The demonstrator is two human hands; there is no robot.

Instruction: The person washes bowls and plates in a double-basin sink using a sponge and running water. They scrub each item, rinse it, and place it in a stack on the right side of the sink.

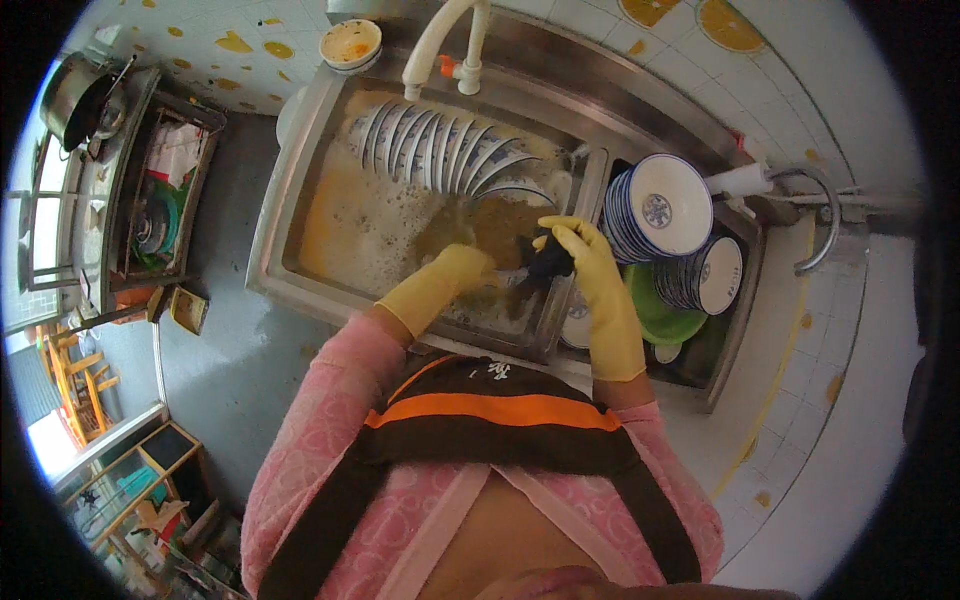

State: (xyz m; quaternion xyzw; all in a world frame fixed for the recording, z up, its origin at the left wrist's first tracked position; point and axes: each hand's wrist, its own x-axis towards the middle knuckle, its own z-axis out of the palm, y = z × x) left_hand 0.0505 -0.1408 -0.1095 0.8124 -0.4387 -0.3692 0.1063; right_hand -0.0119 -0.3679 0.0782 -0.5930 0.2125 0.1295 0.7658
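My right hand (589,255), in a yellow rubber glove, is closed around a black cloth (551,255) at the right side of the left sink basin (300,187). Also gloved in yellow, my left hand (457,274) is low over the murky, foamy water, its fingers blurred; whether it grips anything cannot be told. Something pale lies partly hidden in the water between the hands. Behind them a row of patterned bowls (427,150) leans on edge in the water. Stacked blue-rimmed bowls (671,206) rest in the right basin.
A white faucet (442,45) with an orange handle arches over the back rim. A dirty bowl (350,45) sits at the back left corner. The right basin also holds a smaller bowl stack (720,276) and a green basin (660,307). A metal divider (581,217) separates the two basins.
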